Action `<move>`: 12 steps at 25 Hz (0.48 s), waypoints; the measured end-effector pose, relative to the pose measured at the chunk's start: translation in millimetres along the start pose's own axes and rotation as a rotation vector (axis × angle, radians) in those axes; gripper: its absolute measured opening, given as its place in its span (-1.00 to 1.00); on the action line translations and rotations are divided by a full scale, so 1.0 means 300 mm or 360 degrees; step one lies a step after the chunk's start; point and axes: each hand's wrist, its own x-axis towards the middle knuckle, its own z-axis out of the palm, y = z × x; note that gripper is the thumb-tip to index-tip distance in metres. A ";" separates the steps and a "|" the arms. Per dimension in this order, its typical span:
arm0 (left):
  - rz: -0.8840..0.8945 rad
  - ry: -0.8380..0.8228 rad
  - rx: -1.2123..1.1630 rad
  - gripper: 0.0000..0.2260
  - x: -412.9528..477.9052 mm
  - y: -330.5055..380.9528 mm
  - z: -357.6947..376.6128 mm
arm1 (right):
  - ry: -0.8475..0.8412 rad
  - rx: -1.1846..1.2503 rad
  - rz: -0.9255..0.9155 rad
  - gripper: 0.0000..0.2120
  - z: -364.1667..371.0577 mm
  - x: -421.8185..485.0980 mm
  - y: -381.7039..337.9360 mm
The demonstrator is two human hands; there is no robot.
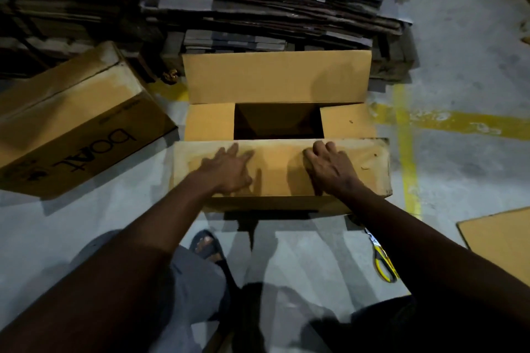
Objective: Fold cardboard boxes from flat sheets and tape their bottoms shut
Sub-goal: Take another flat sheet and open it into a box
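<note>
Warehouse — flat cardboard stacks (272, 8), line-marked concrete floor (459, 80)

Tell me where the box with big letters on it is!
In the head view, the printed box lies on the floor at the left, beside the open box and in front of the stacks of flat cardboard.
</note>
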 end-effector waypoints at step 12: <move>0.0186 -0.0540 0.0433 -0.31 0.176 0.079 0.067 | 0.0172 0.0163 0.0186 -0.41 -0.020 0.336 0.006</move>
